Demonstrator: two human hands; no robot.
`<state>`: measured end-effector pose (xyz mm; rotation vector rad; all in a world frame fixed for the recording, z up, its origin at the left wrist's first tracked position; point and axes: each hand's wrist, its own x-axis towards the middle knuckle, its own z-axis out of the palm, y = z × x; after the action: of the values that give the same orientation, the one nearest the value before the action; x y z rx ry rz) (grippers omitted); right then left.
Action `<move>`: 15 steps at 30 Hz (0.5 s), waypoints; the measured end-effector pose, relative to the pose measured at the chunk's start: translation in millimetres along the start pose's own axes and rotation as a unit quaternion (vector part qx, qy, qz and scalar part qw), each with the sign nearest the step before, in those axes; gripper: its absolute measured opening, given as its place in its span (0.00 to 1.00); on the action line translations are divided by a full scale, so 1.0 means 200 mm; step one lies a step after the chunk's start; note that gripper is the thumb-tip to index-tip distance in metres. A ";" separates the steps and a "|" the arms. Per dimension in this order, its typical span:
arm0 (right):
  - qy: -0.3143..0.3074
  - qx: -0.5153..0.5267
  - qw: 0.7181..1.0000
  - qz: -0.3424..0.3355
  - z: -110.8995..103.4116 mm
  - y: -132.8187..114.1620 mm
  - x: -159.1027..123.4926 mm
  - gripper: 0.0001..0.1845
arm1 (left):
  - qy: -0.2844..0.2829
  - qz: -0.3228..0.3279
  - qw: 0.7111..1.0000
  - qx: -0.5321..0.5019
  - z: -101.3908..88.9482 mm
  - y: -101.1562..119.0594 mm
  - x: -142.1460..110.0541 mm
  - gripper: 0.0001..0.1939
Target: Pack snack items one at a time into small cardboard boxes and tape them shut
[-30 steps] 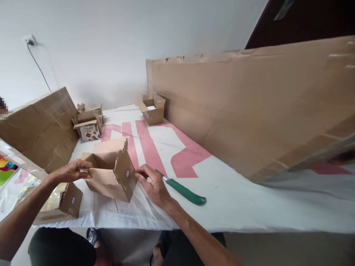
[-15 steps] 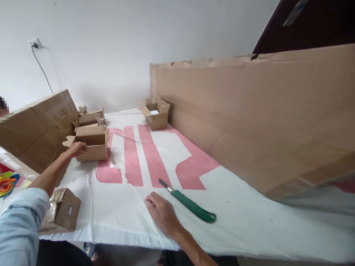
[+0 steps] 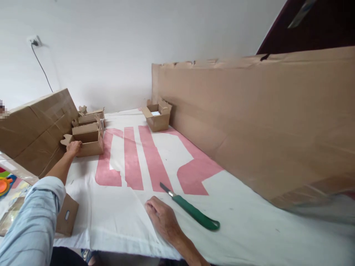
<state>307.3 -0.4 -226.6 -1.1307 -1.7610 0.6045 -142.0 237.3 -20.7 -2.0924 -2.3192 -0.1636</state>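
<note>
Left fingers (image 3: 78,143) pinch the box (image 3: 93,149) beyond the knife (image 3: 193,212), likely steadying it; right hand (image 3: 161,218) curls empty beside the knife.

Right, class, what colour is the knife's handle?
The handle is green, best seen in the head view.

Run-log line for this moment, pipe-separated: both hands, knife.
left hand: holding open box at near-left edge | right hand: curled beside green-handled knife | knife: lying on tablecloth
</note>
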 end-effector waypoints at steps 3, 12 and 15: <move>0.002 -0.007 1.000 -0.003 0.00 0.00 0.01 0.15 | 0.017 -0.014 1.000 0.001 -0.03 0.03 -0.02 0.19; 0.006 -0.030 0.999 -0.018 0.02 0.01 0.04 0.12 | 0.050 0.044 0.998 -0.015 -0.27 0.09 -0.11 0.22; 0.012 -0.046 0.999 -0.010 0.03 0.01 0.05 0.11 | 0.050 0.123 0.990 -0.043 -0.33 0.06 -0.16 0.19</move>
<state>302.1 10.6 -226.7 -1.1764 -1.7934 0.5005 -130.3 200.0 43.8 -2.3301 -2.0120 -0.3606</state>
